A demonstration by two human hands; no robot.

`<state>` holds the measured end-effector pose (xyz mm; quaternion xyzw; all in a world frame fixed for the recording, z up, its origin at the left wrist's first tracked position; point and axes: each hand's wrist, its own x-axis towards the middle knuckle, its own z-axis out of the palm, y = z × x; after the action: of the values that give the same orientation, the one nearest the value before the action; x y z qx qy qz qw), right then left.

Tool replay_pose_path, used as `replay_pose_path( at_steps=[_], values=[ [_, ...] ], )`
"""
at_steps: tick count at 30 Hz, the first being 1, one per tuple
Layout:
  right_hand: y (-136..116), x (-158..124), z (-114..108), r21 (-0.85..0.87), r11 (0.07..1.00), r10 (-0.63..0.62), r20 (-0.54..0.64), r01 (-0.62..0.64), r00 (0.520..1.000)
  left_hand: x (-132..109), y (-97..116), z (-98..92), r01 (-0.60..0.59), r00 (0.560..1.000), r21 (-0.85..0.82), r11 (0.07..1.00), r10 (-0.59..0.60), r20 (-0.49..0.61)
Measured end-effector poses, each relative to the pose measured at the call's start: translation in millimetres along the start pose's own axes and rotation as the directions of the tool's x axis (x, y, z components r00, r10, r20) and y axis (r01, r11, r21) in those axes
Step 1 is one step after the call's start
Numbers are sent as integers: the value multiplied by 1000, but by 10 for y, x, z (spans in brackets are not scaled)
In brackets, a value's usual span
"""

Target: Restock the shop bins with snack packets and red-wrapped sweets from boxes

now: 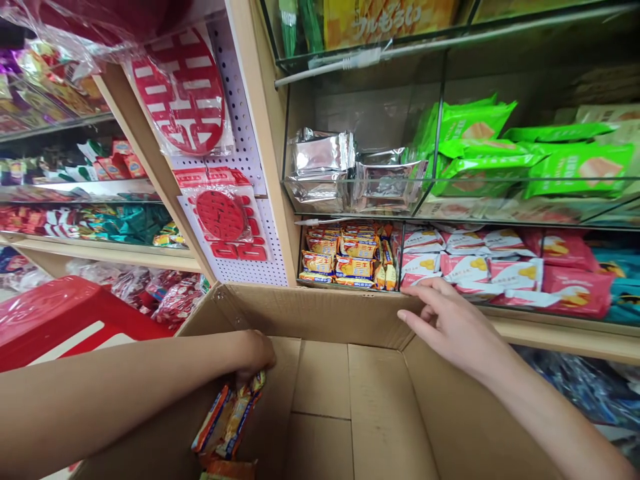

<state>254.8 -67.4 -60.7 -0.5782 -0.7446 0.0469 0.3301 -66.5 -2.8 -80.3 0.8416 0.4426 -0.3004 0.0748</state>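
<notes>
My left hand (255,357) reaches down into an open cardboard box (350,320), its fingers closed on a bunch of orange and yellow snack packets (233,417) that hang below it. My right hand (450,320) rests on the box's far rim with fingers stretched out, holding nothing. It lies just below the shelf compartment of pink snack packs (465,267). The same orange and yellow packets (345,257) fill the compartment to the left of it. More packets lie at the bottom of the box (225,470).
Glass-fronted shelf bins hold silver packs (325,167) and green packs (500,147) above. Red paper decorations (185,93) hang on a white pegboard. A red plastic stool (60,320) stands at left beside shelves of wrapped sweets.
</notes>
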Motion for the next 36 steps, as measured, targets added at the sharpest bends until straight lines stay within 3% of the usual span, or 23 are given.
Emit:
replay_pose_path(
  at_steps=[3, 5, 7, 9, 11, 14, 16, 19, 22, 25, 29, 31, 36],
  values=[
    [14, -2, 10, 2, 1000, -6, -1, 6, 1000, -118, 89, -228, -87, 988, 42, 995, 81, 129],
    [15, 4, 5, 0, 1000, -2, -9, 2, 1000, -234, 183, -438, -189, 974, -45, 981, 193, 120],
    [-19, 16, -33, 27, 1000, 18, -70, -16, 997, -347, 291, -651, -290, 948, -258, 922, 313, 51],
    [-107, 37, -112, 155, 987, 57, -119, -38, 991, -425, 401, -849, -337, 923, -535, 774, 384, -25],
    [-246, 76, -219, 369, 929, 58, -32, -42, 998, -445, 493, -1038, -354, 911, -722, 595, 393, -124],
    [-471, 206, -348, 544, 838, -64, 175, -42, 982, -376, 560, -1290, -441, 897, -740, 508, 285, -339],
    [-564, 347, -350, 542, 840, -98, 182, -17, 978, -297, 548, -1400, -531, 844, -679, 506, 249, -474],
    [-561, 579, -199, 609, 793, -70, 110, -11, 992, -182, 469, -1426, -596, 791, -654, 467, 198, -579],
    [-446, 719, 25, 717, 692, 58, 67, -89, 996, -102, 364, -1332, -539, 829, -759, 366, 70, -555],
    [-351, 728, 153, 808, 551, 245, 83, -209, 966, -62, 297, -1240, -466, 876, -847, 256, 3, -482],
    [-355, 676, 134, 900, 330, 392, 143, -284, 909, -34, 309, -1208, -457, 868, -841, 291, -60, -492],
    [-385, 656, 122, 899, 329, 348, 168, -287, 923, -34, 338, -1207, -487, 852, -810, 327, -23, -522],
    [-405, 606, 177, 836, 489, 189, 178, -250, 966, -116, 388, -1179, -513, 832, -735, 444, 44, -553]
  ],
)
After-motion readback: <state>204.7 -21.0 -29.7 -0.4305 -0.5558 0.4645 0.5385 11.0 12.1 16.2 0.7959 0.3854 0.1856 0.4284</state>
